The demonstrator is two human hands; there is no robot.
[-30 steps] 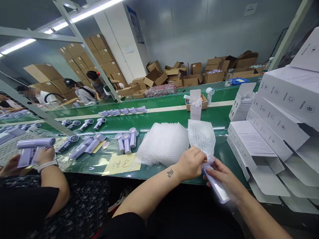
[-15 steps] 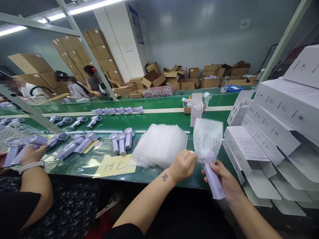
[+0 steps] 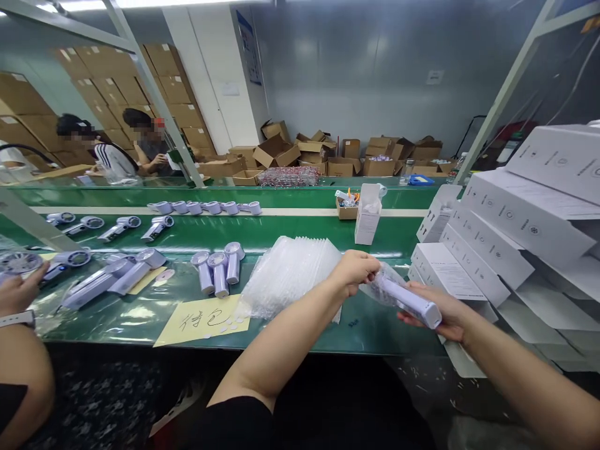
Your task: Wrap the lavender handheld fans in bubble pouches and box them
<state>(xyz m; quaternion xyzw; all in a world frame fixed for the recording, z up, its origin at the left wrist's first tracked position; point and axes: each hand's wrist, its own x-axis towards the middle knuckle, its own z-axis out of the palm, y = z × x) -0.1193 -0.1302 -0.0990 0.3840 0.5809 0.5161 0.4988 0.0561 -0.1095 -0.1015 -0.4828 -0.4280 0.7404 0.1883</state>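
In front of me a lavender handheld fan (image 3: 409,300) lies tilted, its handle end pointing right and toward me. Clear bubble wrap (image 3: 382,280) covers its head. My left hand (image 3: 359,270) pinches the bubble wrap at the head end. Around the handle my right hand (image 3: 447,312) is closed, fingers partly hidden beneath it. A stack of bubble wrap bags (image 3: 285,278) lies on the green bench just left of my hands. Three more lavender fans (image 3: 218,272) stand beside that stack.
White printed boxes (image 3: 497,219) are piled at right. An open white box (image 3: 368,215) stands behind my hands, beside a small carton (image 3: 347,209). A yellow handwritten paper (image 3: 201,322) and several fans (image 3: 117,272) lie left. A co-worker's hand (image 3: 23,290) holds a fan at far left.
The wrapped fan has swung from upright, wrap on top, to nearly lying, with its handle end raised toward the right. Both hands turned with it. The view has shifted slightly.
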